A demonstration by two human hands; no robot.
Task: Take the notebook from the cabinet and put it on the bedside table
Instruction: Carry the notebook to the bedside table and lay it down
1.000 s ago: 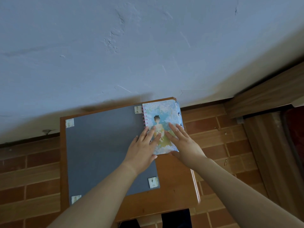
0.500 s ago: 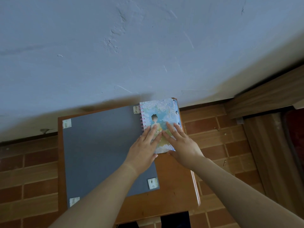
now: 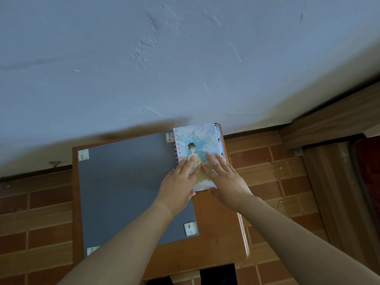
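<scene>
A spiral notebook (image 3: 197, 140) with a pale blue flowered cover and pink coil lies flat in the far right corner of the brown wooden bedside table (image 3: 218, 229), close to the wall. My left hand (image 3: 178, 182) rests flat on its lower left part, fingers spread. My right hand (image 3: 224, 177) lies flat on its lower right part, with the thumb at the notebook's near edge. Neither hand is curled around the notebook.
A grey sheet (image 3: 127, 190) taped at its corners covers most of the table top. A blue-grey wall (image 3: 185, 58) rises right behind the table. Brick-patterned floor (image 3: 267, 167) surrounds it, and a wooden bed frame (image 3: 333, 192) stands at the right.
The notebook has slid a little farther toward the wall and the table's far right corner under both flat hands.
</scene>
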